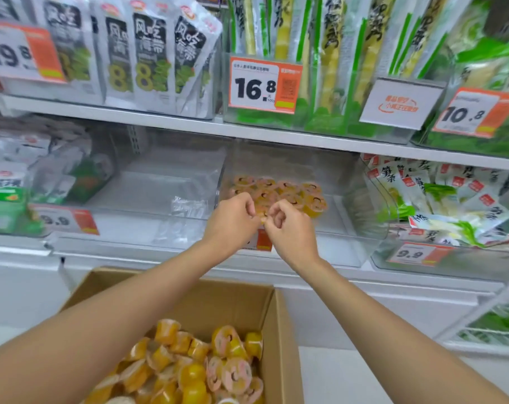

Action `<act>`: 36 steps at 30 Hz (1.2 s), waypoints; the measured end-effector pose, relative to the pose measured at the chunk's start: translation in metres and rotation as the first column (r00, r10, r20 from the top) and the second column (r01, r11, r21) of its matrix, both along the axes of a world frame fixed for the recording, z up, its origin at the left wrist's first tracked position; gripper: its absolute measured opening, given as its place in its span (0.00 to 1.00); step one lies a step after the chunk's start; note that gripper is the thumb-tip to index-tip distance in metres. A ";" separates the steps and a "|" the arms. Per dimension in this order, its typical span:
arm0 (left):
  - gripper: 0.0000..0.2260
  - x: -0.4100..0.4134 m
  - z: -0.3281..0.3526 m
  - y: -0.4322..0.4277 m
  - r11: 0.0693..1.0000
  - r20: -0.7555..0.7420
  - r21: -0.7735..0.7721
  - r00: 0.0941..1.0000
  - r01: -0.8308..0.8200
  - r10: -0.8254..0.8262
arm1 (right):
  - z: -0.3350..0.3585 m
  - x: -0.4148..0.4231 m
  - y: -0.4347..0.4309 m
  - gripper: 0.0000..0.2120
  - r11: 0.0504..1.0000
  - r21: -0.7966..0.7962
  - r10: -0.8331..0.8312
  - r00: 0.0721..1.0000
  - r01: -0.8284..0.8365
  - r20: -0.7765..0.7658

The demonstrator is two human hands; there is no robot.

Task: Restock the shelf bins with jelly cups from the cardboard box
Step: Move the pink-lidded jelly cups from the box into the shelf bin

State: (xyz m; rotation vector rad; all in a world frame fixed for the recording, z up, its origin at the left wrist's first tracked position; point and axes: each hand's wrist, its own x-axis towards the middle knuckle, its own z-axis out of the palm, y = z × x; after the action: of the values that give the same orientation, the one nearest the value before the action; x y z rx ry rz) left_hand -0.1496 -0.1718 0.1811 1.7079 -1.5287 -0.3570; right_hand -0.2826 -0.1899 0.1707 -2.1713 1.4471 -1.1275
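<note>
An open cardboard box (280, 330) at the bottom holds several orange and yellow jelly cups (189, 371) with pink lids. On the middle shelf, a clear bin (343, 246) has a layer of jelly cups (291, 192) at its back. Both my hands reach over the bin's front edge. My left hand (233, 221) and my right hand (289, 230) meet with curled fingers. Between their fingertips they pinch a small orange jelly cup (263, 219), which is mostly hidden.
Left of it stands another clear bin (160, 199) with only a scrap of plastic film. Bins of green and white snack packs (439, 199) flank both sides. Above the shelf board (189, 123) hang taller packs and price tags (265, 84).
</note>
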 end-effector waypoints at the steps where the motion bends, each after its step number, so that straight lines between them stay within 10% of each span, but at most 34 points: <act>1: 0.04 0.002 -0.003 0.012 1.000 -0.020 0.007 1.000 -0.019 0.019 | -0.008 0.002 0.012 0.04 1.000 0.004 0.021 0.999 -0.021 -0.039; 7: 0.07 0.040 -0.085 0.067 0.926 0.004 0.375 0.999 -0.038 0.039 | -0.082 0.019 0.057 0.08 0.916 0.394 0.203 0.939 -0.081 -0.278; 14: 0.05 0.079 -0.231 0.114 0.601 0.101 0.799 0.985 0.005 -0.142 | -0.206 0.047 0.066 0.06 0.563 0.821 0.657 0.553 0.092 -0.513; 20: 0.09 0.088 -0.308 0.143 0.399 0.169 0.916 0.927 -0.023 -0.333 | -0.272 0.044 0.084 0.16 0.394 0.882 0.513 0.735 0.257 -0.443; 25: 0.34 0.093 -0.343 0.157 0.398 0.065 0.916 0.969 0.036 -0.239 | -0.300 0.032 0.103 0.47 0.510 0.798 0.316 0.793 0.320 -0.521; 32: 0.21 0.103 -0.367 0.161 0.486 -0.137 0.868 0.990 0.102 0.036 | -0.304 0.038 0.103 0.36 0.519 0.787 0.088 0.895 0.332 -0.436; 36: 0.32 0.099 -0.336 0.154 0.557 -0.153 0.826 0.985 0.086 0.076 | -0.291 0.042 0.109 0.42 0.598 0.764 0.151 0.902 0.242 -0.404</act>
State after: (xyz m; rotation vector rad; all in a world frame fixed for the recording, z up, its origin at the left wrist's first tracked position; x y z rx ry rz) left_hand -0.0501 -0.0182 -0.1544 2.2871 -1.2883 -1.3933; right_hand -0.2405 -0.0810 -0.1198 -1.7145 1.7243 0.1226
